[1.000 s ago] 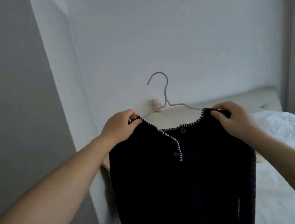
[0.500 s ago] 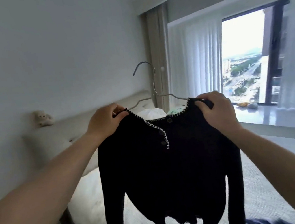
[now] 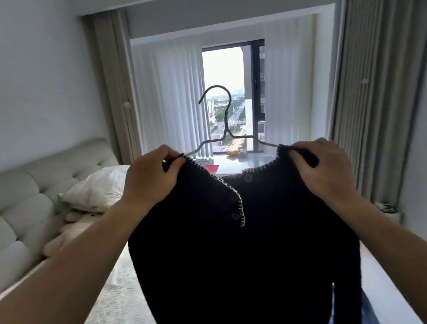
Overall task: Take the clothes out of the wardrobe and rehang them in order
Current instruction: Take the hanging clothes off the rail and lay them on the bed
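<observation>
Step in hand, by my judgement: carrying garment off for re-sorting. Advise keeping both shoulders level so knit doesn't slip off the wire hanger; hook stays upright, clear of fabric. Left hand pinches the left shoulder, right hand the right. Black cardigan w/ pale stitched edging, buttons at front, hangs in mid-air above the bed, facing the window.

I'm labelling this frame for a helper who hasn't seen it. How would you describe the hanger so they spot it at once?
Start at the bright window straight ahead. Silhouetted against it is the thin dark wire hanger, its hook rising above the black knit cardigan with pale stitched edging, which the left hand and right hand grip by the shoulders. It is the only thin curved wire there.
</observation>
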